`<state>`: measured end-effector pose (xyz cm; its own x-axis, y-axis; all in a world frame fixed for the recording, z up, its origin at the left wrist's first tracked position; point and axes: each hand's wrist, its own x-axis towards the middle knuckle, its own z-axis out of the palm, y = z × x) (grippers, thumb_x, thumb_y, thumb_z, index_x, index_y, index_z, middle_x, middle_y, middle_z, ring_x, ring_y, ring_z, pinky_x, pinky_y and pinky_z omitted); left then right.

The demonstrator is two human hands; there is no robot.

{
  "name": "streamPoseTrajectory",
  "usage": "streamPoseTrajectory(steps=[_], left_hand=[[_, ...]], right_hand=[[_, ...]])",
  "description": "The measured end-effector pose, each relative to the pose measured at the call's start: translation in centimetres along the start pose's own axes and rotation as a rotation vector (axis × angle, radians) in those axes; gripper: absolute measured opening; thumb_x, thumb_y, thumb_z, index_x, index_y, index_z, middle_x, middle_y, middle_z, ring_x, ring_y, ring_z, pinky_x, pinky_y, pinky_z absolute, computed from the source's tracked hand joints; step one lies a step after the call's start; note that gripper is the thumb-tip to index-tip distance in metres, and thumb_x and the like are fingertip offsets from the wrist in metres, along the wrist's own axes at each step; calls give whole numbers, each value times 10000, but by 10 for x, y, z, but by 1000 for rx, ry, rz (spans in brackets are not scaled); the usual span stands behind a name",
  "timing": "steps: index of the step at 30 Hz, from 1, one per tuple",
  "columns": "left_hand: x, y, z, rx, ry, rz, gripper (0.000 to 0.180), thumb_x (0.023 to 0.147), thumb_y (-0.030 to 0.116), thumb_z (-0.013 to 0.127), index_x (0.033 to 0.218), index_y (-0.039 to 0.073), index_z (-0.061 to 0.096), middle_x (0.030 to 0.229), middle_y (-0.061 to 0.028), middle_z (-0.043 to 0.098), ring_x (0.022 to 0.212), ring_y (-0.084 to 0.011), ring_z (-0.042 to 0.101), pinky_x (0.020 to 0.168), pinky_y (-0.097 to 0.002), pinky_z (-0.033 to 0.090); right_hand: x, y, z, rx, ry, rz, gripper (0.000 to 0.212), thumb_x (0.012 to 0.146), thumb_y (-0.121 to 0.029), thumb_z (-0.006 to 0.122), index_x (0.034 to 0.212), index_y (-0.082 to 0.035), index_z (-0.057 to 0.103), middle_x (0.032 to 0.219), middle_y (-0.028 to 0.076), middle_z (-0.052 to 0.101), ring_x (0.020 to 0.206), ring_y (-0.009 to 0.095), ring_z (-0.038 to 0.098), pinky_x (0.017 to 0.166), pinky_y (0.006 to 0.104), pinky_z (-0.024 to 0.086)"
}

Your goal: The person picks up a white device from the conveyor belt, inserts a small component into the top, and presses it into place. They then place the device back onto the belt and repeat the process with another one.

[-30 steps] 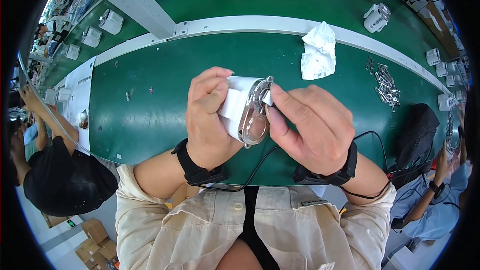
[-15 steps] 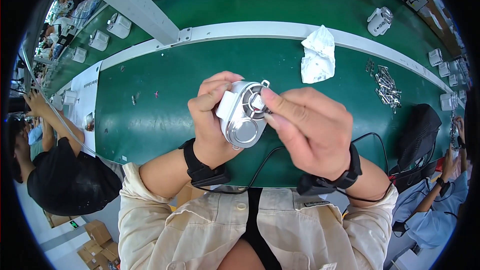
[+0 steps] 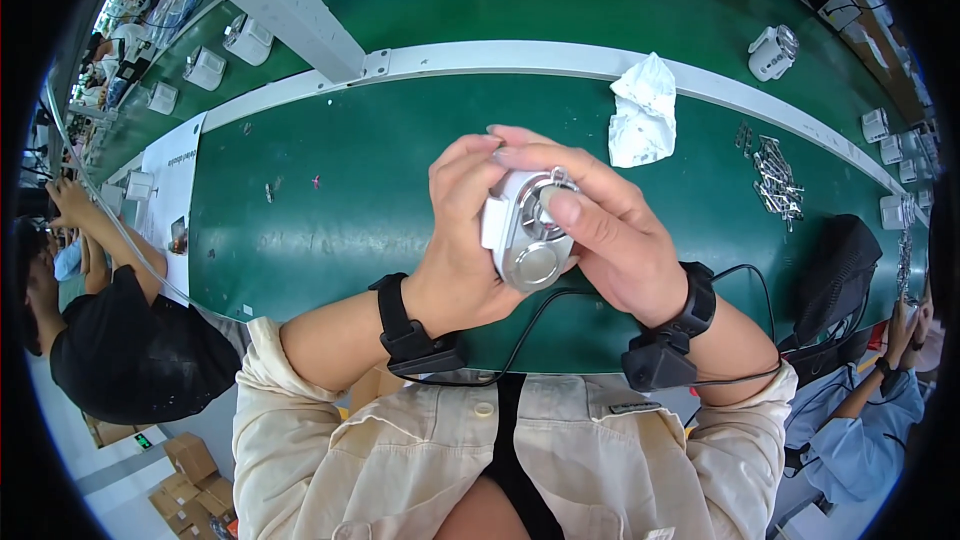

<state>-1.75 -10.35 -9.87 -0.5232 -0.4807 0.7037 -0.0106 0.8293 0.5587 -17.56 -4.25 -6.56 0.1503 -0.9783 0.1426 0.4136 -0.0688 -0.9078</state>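
A white and silver device (image 3: 512, 232) with rounded ends is held up over the green workbench. Its face carries a round ring-shaped opening and, below that, a flat silver disc (image 3: 535, 266). My left hand (image 3: 455, 235) is wrapped round the left side of the device, with its fingers over the top. From the right, my right hand (image 3: 622, 230) grips the same device, its thumb lying across the ring. That thumb hides part of the ring, and whether anything small sits beneath it I cannot tell. Both wrists wear black straps with small black units.
Crumpled white paper (image 3: 642, 115) lies beyond my right hand. Farther right are a pile of small metal parts (image 3: 776, 180) and a black bag (image 3: 838, 275) with cables. A white metal rail (image 3: 480, 58) crosses behind. Similar white devices (image 3: 773, 52) stand on the far surface; co-workers sit at both sides.
The right hand has gone from a fingertip pinch at the ring to wrapping round the device, thumb on the ring. Device and left hand have shifted slightly right.
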Motion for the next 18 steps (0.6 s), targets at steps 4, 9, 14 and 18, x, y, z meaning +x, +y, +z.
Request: streamPoseTrajectory(steps=[4, 9, 14, 18], left_hand=[[6, 10, -10, 80, -69, -46, 925, 607, 289, 888, 1324, 54, 353, 1283, -150, 434, 1133, -389, 444, 961, -494, 341], [10, 11, -22, 182, -187, -53, 839, 589, 375, 879, 1239, 33, 473, 1164, -117, 539, 1108, -356, 467, 931, -477, 365], [7, 5, -13, 131, -42, -41, 730, 568, 317, 870, 1166, 60, 538, 1062, -113, 584, 1090, -347, 493, 930, -470, 363], [8, 5, -15, 48, -51, -84, 723, 554, 275, 872, 1155, 56, 536, 1071, -121, 577, 1078, -352, 505, 908, -453, 399]], right_hand=[[8, -8, -15, -79, -124, 31, 496, 982, -299, 502, 1384, -13, 459, 1474, 162, 360, 1321, 241, 409, 1080, 365, 327], [8, -16, -6, -354, -247, 31, 559, 986, -360, 483, 1423, -19, 408, 1460, 148, 374, 1307, 216, 419, 1077, 333, 319], [3, -4, 19, 36, -42, 103, 566, 996, -346, 469, 1444, -15, 369, 1441, 122, 394, 1289, 183, 423, 1059, 305, 332], [4, -3, 20, -27, -7, 97, 541, 1001, -309, 472, 1439, -8, 374, 1394, 103, 447, 1237, 157, 462, 1027, 286, 362]])
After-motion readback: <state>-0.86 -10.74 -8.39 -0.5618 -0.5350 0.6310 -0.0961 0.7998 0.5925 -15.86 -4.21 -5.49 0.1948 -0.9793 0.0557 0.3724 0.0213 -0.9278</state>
